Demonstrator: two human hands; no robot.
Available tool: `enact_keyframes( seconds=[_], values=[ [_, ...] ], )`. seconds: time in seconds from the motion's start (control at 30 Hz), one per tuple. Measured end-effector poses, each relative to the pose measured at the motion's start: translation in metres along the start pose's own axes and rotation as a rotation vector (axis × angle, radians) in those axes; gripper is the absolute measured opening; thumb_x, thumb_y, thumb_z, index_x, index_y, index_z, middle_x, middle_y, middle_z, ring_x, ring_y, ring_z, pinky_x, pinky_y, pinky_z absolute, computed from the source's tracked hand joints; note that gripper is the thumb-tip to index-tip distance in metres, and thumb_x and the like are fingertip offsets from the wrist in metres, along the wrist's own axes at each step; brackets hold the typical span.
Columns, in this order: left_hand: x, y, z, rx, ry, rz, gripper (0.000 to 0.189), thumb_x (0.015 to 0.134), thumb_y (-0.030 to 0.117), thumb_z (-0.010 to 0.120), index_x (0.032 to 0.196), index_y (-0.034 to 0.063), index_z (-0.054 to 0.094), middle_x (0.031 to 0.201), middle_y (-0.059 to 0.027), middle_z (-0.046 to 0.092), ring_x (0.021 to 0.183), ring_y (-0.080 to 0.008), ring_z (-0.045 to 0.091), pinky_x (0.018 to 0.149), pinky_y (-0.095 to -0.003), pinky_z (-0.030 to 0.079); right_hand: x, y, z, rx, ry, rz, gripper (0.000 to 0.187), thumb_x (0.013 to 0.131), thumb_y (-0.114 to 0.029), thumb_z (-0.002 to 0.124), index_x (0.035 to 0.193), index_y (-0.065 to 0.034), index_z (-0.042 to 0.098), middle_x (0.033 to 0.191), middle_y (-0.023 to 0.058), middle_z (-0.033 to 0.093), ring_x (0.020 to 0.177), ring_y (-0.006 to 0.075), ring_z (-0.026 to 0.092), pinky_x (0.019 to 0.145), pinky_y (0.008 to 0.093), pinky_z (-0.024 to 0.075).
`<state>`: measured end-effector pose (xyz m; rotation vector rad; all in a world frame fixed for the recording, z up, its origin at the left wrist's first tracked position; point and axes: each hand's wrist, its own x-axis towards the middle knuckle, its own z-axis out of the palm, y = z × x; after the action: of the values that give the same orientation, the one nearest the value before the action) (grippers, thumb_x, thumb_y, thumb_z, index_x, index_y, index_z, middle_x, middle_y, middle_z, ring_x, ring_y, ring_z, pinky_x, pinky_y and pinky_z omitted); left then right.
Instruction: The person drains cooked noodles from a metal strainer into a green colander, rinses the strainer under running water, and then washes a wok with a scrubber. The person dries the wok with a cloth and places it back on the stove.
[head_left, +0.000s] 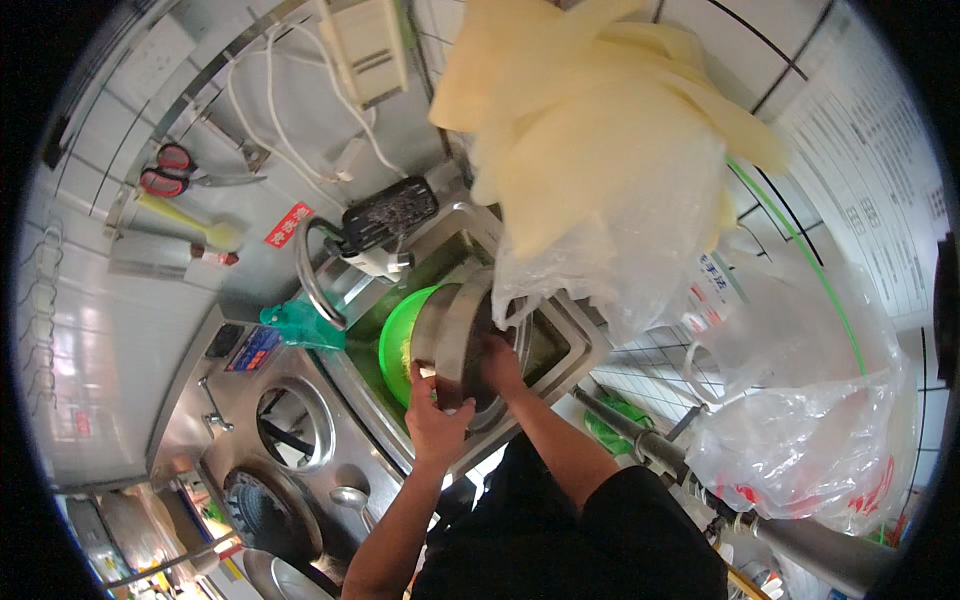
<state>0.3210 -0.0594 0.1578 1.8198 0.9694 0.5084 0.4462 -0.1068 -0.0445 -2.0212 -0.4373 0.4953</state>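
Note:
Over the stainless steel sink (581, 330), my left hand (437, 424) grips the rim of a round metal basin (457, 330), which is tilted on its side. My right hand (499, 367) reaches into the shadowed inside of the basin; its fingers are blurred, and whether it holds anything there cannot be told. A bright green bowl (396, 330) with something pale yellow in it sits in the sink, just left of the basin and partly hidden by it. Another round metal rim (517, 397) shows behind my right wrist. The curved faucet (319, 277) stands at the sink's left side.
A teal bottle (304, 324) lies by the faucet, and a black soap tray (390, 214) stands behind it. Yellowish gloves (600, 142) and plastic bags (802, 442) hang close by on the right. A steel stove top (360, 442) with a ladle (349, 496) adjoins the sink. Scissors (169, 172) hang on the wall.

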Motion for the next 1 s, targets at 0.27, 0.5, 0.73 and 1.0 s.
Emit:
enact_keyframes(
  seconds=[0.27,0.5,0.73,1.0],
  values=[
    [-0.006,-0.017,-0.055,-0.052,0.064,-0.27,0.043,0.073,0.002,0.079,0.11,-0.0058,0.058,0.158,-0.0206,0.045,0.088,-0.0141,0.067,0.073,-0.0289,0.056,0.003,-0.076,-0.061,-0.053,-0.363,0.044,0.037,0.086,-0.014,0.073,0.12,0.0001,0.066,0.116,0.0218,0.069,0.109,0.0409,0.067,0.092,0.0446,0.0551],
    [-0.033,-0.022,-0.089,-0.156,0.187,-0.274,0.064,0.074,0.003,0.08,0.129,-0.0118,0.051,0.164,-0.0248,0.033,0.117,-0.0246,0.067,0.09,-0.0333,0.059,0.016,-0.09,-0.006,-0.457,-0.449,-0.833,0.04,0.078,-0.009,0.073,0.117,-0.0017,0.064,0.128,0.0196,0.061,0.12,0.0403,0.059,0.098,0.0488,0.051],
    [-0.076,-0.028,-0.144,-0.119,0.295,-0.445,0.087,0.072,0.012,0.084,0.145,-0.0131,0.044,0.151,-0.0273,0.05,0.132,-0.0206,0.056,0.099,-0.0296,0.051,-0.024,-0.14,0.044,-0.663,-0.68,-1.098,0.045,0.078,-0.025,0.076,0.114,-0.0029,0.063,0.127,0.02,0.06,0.119,0.0418,0.057,0.098,0.0497,0.0504],
    [-0.13,-0.069,-0.178,-0.216,0.619,-0.387,0.075,0.069,0.009,0.084,0.133,-0.0108,0.052,0.145,-0.0239,0.056,0.1,-0.0162,0.065,0.085,-0.0286,0.053,-0.073,-0.15,0.109,-0.599,-1.045,-1.118,0.031,0.081,-0.023,0.073,0.107,-0.0062,0.07,0.113,0.0174,0.068,0.113,0.0388,0.062,0.098,0.0473,0.0519]
  ],
)
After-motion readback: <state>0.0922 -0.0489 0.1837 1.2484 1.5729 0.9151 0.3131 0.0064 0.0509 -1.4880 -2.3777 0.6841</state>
